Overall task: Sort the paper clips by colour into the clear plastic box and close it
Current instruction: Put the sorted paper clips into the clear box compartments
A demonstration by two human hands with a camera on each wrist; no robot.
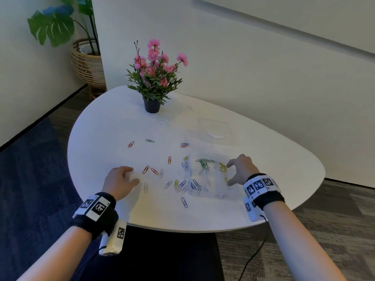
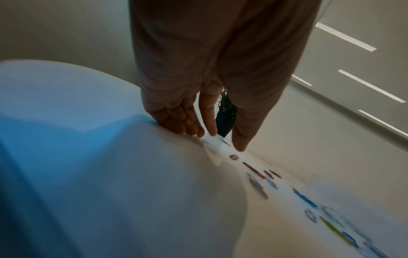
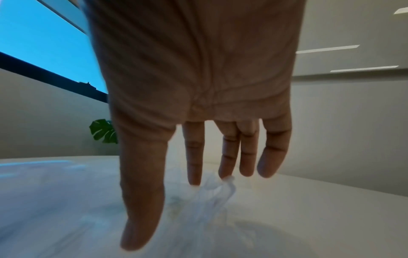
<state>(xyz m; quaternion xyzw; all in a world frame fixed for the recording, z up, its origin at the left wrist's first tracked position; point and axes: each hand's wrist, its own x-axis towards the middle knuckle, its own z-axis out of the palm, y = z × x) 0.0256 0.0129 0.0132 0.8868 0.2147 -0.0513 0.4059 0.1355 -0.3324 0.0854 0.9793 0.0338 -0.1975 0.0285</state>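
— Paper clips (image 1: 162, 175) lie all over the white surface (image 1: 113, 126): red ones toward ten o'clock, blue, grey and yellow ones nearer the middle, one blue (image 1: 184, 202) alone at six.

— And the clear plastic box (image 1: 209, 177)?

— At about three o'clock from the scatter, open. Green clips (image 1: 203, 163) lie in its far compartment, yellow clips (image 1: 222, 167) in the one beside it on the right, blue clips (image 1: 195, 185) in a near one. Its lid, I think, is the clear sheet (image 1: 215, 128) lying flat at one o'clock, apart from it.

— What are the hands doing?

— The right hand (image 1: 241, 169) spans the box's right edge, thumb and fingers spread wide; in the wrist view the fingertips (image 3: 227, 172) touch the clear plastic, fingers straight rather than curled. The left hand (image 1: 120, 179) is at nine o'clock, fingers down on the surface, thumb apart from them. Whether it pinches a clip I cannot tell; the spot is washed out.

— Anything else?

— A pink flowering plant in a dark pot (image 1: 152, 105) at twelve o'clock.
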